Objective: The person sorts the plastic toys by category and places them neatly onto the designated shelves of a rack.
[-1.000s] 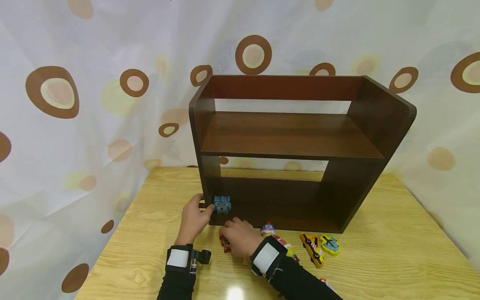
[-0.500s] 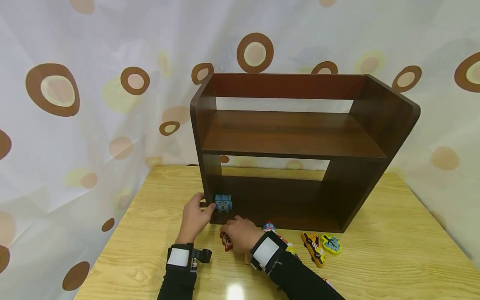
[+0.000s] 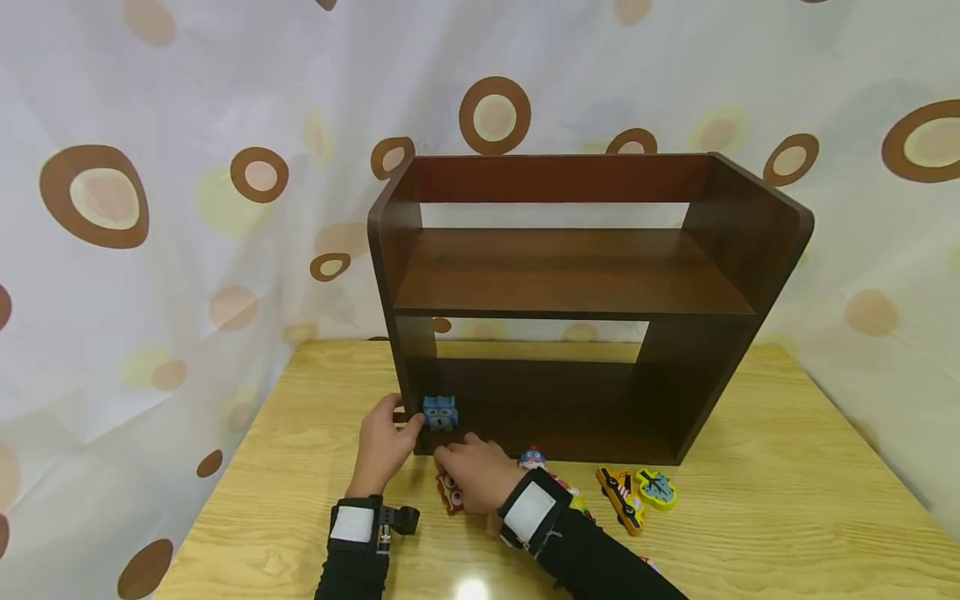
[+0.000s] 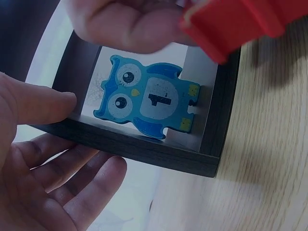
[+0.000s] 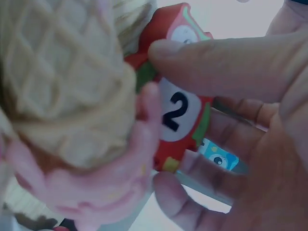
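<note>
My left hand [image 3: 380,450] holds the left side panel of the dark brown shelf [image 3: 577,267], thumb on the inner face and fingers outside. Just inside that panel, on the lower board, a blue owl figure [image 4: 156,98] marked 1 stands upright. In front of the shelf my right hand [image 3: 480,477] pinches a red owl figure [image 5: 178,110] marked 2 between thumb and fingers. The hand covers part of this owl [image 3: 449,493] in the head view. A toy ice cream cone [image 5: 67,82] with pink topping fills the near side of the right wrist view.
Right of my right hand, a small blue-and-red figure [image 3: 532,457] lies by the shelf's front edge. Farther right are a yellow toy truck [image 3: 622,500] and a yellow-edged tree piece [image 3: 657,488]. My right sleeve partly hides a red-and-white piece [image 3: 648,564]. A patterned curtain [image 3: 225,208] hangs behind.
The red owl has turned slightly in my right hand, and more of its face shows. My left hand and the blue owl stay in place; the head view has shifted a little.
</note>
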Demonstrator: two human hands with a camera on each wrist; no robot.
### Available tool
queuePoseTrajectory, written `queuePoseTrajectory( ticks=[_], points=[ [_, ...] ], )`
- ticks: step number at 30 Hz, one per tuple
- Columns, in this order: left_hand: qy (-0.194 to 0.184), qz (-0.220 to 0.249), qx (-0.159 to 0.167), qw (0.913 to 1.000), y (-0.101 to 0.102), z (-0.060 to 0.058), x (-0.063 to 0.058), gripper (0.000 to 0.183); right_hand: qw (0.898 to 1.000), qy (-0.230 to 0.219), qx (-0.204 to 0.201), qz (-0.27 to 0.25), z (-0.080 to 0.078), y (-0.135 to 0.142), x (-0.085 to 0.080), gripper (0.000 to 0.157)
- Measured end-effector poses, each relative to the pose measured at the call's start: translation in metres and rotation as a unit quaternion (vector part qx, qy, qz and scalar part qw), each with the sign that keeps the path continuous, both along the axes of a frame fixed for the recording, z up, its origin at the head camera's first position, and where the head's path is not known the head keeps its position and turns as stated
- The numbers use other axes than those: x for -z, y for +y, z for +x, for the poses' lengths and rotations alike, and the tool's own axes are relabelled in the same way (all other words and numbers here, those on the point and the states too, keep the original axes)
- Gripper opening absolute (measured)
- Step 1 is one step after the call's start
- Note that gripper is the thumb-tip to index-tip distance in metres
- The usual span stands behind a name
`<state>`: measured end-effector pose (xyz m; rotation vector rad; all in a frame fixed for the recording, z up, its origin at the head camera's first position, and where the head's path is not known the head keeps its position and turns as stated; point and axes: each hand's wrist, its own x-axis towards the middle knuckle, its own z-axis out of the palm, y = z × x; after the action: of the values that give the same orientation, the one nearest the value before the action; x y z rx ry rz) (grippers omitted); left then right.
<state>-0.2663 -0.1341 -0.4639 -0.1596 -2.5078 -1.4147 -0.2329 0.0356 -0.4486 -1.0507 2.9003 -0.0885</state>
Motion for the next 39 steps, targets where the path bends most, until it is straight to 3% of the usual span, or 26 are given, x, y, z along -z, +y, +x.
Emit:
queuePoseTrajectory(
  ticks=[12,20,26,32,35,39],
  points=[
    [-0.009,-0.005,-0.004,0.9999,0.000,-0.002,0.006,0.036,0.999,0.028,-0.024,-0.034,0.004,0.009,0.005,0.027],
    [-0.001,-0.009,-0.010,0.9999,0.001,-0.003,0.006,0.036,0.992,-0.003,-0.019,-0.127,0.001,0.029,-0.023,0.024],
    [0.005,-0.013,-0.013,0.9998,0.002,-0.001,0.004,0.035,0.968,-0.005,0.012,-0.251,-0.002,0.047,-0.043,0.032],
    [0.005,-0.013,-0.012,0.9998,0.001,-0.001,0.003,0.036,0.935,0.031,0.037,-0.351,-0.017,0.057,-0.043,0.039],
    [0.003,-0.011,-0.011,0.9999,0.001,-0.001,0.003,0.036,0.925,0.034,0.058,-0.373,-0.024,0.060,-0.038,0.034],
    [0.004,-0.011,-0.007,0.9999,0.001,-0.001,0.003,0.035,0.919,0.032,0.090,-0.381,-0.030,0.063,-0.033,0.030]
  ],
)
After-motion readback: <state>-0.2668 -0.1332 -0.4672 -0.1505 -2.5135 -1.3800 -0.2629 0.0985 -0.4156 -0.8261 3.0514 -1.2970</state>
